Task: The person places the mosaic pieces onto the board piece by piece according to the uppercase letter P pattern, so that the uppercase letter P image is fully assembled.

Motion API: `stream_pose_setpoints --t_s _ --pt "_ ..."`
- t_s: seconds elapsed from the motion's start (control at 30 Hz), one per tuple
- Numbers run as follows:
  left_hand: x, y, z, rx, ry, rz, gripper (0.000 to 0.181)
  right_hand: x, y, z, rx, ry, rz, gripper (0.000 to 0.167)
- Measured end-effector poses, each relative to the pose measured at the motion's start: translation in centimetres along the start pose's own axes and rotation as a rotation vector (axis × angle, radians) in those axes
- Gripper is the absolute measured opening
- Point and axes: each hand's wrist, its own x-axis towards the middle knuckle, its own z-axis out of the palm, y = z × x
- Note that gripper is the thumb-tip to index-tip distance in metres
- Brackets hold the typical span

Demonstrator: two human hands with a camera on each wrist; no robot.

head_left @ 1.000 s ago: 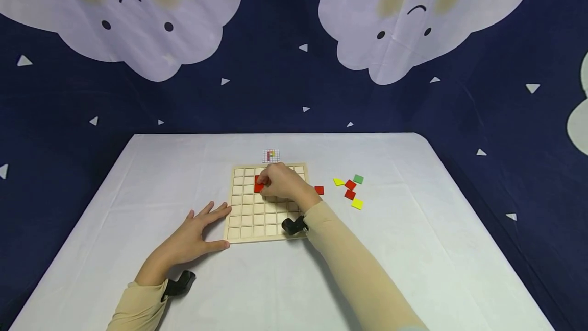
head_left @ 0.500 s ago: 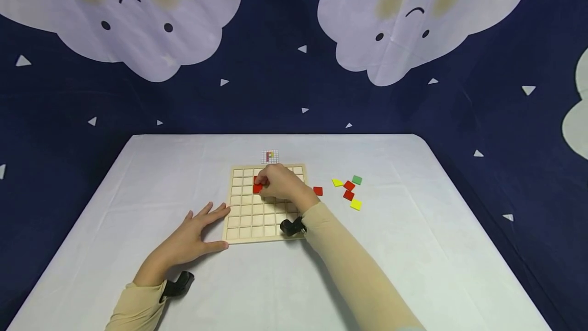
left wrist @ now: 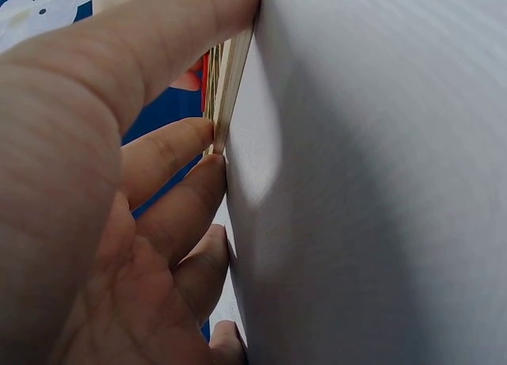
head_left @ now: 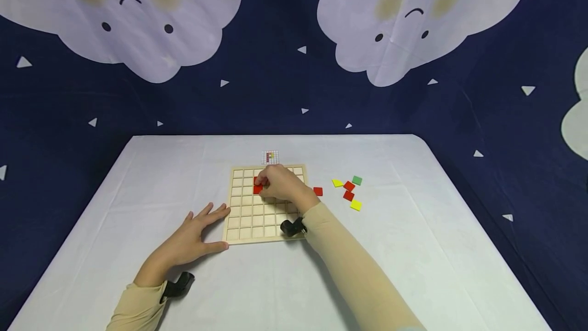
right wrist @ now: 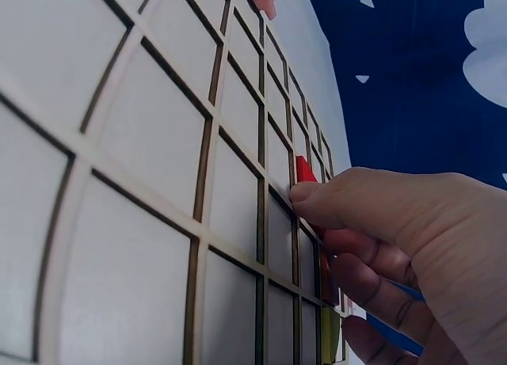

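Observation:
My right hand (head_left: pixel 281 182) is over the upper part of the wooden grid board (head_left: pixel 245 222), its thumb and fingers pinching at a red tile (head_left: pixel 258 189) in the grid. In the right wrist view, the thumb of the right hand (right wrist: pixel 396 246) lies against a red tile (right wrist: pixel 306 170), with more red and a yellow-green piece (right wrist: pixel 329 333) beside the fingers. The hand hides part of the board. Fingers spread, my left hand (head_left: pixel 186 239) rests at the board's left edge; in the left wrist view, the left hand (left wrist: pixel 142 246) touches the board's side (left wrist: pixel 232 72).
A small printed pattern card (head_left: pixel 270 157) lies just beyond the board. To the right of the board are a red tile (head_left: pixel 318 191) and a loose group with a green tile (head_left: pixel 357 181), a yellow tile (head_left: pixel 356 205), another yellow piece (head_left: pixel 337 183) and two red tiles (head_left: pixel 349 195).

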Motion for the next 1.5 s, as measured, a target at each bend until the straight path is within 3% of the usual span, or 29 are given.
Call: stream_pose_setpoints --t_s 0.3,0.5,0.8,1.1,1.5 --pt "0.0 -0.1 0.0 0.002 0.002 -0.001 0.084 -0.3 0.9 -1.0 0.056 0.003 -0.041 0.019" --pt "0.0 0.1 0.0 0.006 -0.001 -0.006 0.085 -1.1 2.0 -2.4 0.092 0.010 -0.024 0.022" --pt "0.0 0.0 0.1 0.020 0.000 0.001 0.086 -2.8 4.0 -4.3 0.124 0.007 0.060 0.034" --pt "0.1 0.0 0.1 0.021 0.003 -0.002 0.086 -4.9 6.4 -6.0 0.142 0.068 0.133 0.038" --pt "0.2 0.0 0.2 0.019 -0.003 -0.019 0.086 -7.5 9.1 -6.8 0.132 0.068 0.239 0.045"
